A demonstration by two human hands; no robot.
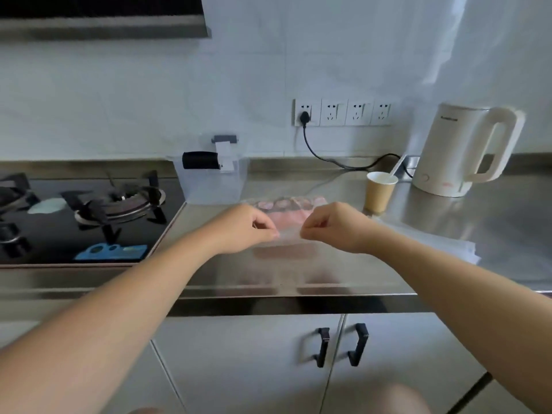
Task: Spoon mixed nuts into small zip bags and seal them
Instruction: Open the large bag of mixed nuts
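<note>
Steel countertop (343,264), seen from above and in front. Its front edge runs left to right just below the hands; the bare strip between that edge and the hands is unobstructed, as is the patch at 3 o'clock from the hands, up to a stack of clear flat bags (442,243) lying on the steel. At 9 o'clock the counter ends against the raised rim of a black glass hob (89,222), whose burner (125,201) stands well apart from the hands.

Behind the work area, at 11 o'clock, a clear plastic box (212,180) stands near the wall. At 1 o'clock a brown paper cup (380,191) holding a white utensil stands just beside the far right corner of the nut package (291,206), a clear pack with pinkish contents lying flat at 12 o'clock, directly behind the hands. A cream kettle (460,150) stands at 2 o'clock, its black cord (328,158) running along the wall to a row of sockets (342,112).

Both forearms reach in from the lower corners, converging over the counter, knuckles up. The left hand (245,228) and right hand (334,227) each pinch, thumb against forefinger, one end of the top edge of a small clear zip bag (290,234), which is stretched between them above the steel; the remaining fingers are curled in. Whether the bag holds anything cannot be told.
</note>
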